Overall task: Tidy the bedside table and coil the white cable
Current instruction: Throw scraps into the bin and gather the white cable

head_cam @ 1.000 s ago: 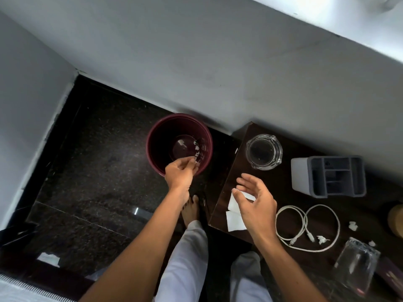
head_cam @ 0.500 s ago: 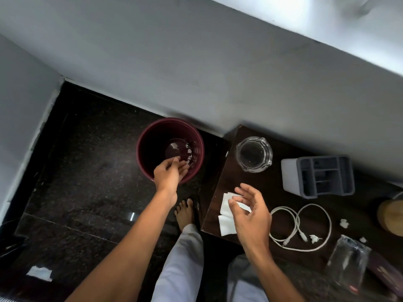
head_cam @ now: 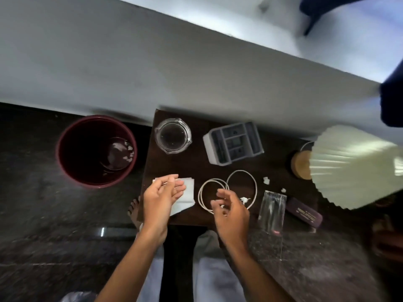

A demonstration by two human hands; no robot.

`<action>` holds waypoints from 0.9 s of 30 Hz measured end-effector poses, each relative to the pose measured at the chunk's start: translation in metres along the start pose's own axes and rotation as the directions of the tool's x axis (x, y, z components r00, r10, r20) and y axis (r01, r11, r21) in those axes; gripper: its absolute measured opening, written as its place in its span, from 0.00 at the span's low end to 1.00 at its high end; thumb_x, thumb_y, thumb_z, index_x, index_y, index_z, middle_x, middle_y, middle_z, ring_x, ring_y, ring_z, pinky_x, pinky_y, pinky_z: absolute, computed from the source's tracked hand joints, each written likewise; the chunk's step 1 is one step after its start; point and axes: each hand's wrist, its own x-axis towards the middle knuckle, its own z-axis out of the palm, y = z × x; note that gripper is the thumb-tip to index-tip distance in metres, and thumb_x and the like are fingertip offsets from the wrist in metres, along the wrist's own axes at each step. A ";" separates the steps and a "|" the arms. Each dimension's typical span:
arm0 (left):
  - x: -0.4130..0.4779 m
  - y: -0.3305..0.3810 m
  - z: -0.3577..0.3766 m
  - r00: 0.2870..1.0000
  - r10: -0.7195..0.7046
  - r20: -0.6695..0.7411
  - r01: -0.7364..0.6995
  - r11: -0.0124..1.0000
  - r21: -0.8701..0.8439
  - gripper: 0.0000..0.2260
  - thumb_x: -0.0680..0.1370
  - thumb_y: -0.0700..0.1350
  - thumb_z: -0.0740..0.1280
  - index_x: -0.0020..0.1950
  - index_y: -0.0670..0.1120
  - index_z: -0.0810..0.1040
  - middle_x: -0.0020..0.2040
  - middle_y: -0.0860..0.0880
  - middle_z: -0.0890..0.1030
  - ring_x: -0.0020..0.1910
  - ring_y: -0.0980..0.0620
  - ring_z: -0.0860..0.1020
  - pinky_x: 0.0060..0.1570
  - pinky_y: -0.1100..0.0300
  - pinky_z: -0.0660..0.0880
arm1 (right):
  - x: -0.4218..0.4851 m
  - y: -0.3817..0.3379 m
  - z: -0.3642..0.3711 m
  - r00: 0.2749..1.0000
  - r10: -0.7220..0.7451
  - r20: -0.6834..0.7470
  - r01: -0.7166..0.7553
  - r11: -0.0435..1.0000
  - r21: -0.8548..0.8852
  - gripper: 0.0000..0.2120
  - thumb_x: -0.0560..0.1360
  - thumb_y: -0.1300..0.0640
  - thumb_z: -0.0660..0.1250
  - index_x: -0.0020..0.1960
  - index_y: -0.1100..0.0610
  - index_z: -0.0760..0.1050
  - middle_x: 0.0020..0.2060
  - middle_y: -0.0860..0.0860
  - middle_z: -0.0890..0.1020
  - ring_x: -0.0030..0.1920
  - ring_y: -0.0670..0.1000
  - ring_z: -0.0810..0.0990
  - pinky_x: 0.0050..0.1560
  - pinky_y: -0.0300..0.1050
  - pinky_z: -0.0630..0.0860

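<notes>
The white cable (head_cam: 255,188) is lying in loose loops near the bench's (head_cam: 196,166) front edge, directly under the right hand (head_cam: 232,211), whose fingers (head_cam: 224,194) are hovering loosely spread, pinching nothing; the left hand (head_cam: 161,199) is hovering relaxed over tissues (head_cam: 189,188) at the front-left corner.

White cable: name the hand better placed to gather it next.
Right, probably. The right hand hovers over the looped white cable, while the left hand is over the folded tissues beside it.
</notes>
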 end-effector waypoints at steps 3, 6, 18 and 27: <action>-0.009 -0.018 0.022 0.997 -0.044 0.057 0.041 0.998 0.045 0.08 0.84 0.41 0.62 0.57 0.42 0.80 0.52 0.41 0.86 0.48 0.50 0.85 0.48 0.63 0.81 | 0.010 0.026 -0.029 0.997 -0.031 -0.066 0.020 0.988 -0.156 0.12 0.74 0.64 0.72 0.56 0.58 0.80 0.49 0.51 0.84 0.40 0.38 0.80 0.40 0.30 0.78; -0.017 -0.033 0.037 0.993 -0.063 0.102 0.052 0.993 0.107 0.08 0.84 0.42 0.62 0.57 0.43 0.81 0.52 0.42 0.86 0.48 0.51 0.84 0.51 0.59 0.80 | 0.019 0.046 -0.049 0.994 -0.056 -0.089 0.027 0.952 -0.304 0.11 0.74 0.63 0.71 0.56 0.60 0.79 0.48 0.54 0.83 0.40 0.46 0.81 0.41 0.41 0.82; -0.040 -0.067 0.056 0.994 -0.068 0.081 0.052 0.981 0.185 0.07 0.83 0.42 0.64 0.55 0.46 0.82 0.49 0.45 0.87 0.48 0.50 0.84 0.54 0.55 0.81 | 0.038 0.069 -0.050 0.989 -0.147 0.019 0.127 0.780 -0.612 0.09 0.70 0.64 0.74 0.50 0.59 0.81 0.43 0.57 0.83 0.43 0.60 0.83 0.41 0.53 0.81; -0.040 -0.072 0.053 0.996 -0.053 0.065 0.042 0.985 0.170 0.08 0.83 0.42 0.63 0.55 0.46 0.82 0.49 0.45 0.87 0.48 0.51 0.84 0.54 0.57 0.81 | 0.054 0.065 -0.047 0.992 -0.111 0.058 0.122 0.749 -0.652 0.05 0.77 0.59 0.69 0.52 0.57 0.80 0.47 0.55 0.82 0.45 0.57 0.82 0.42 0.49 0.77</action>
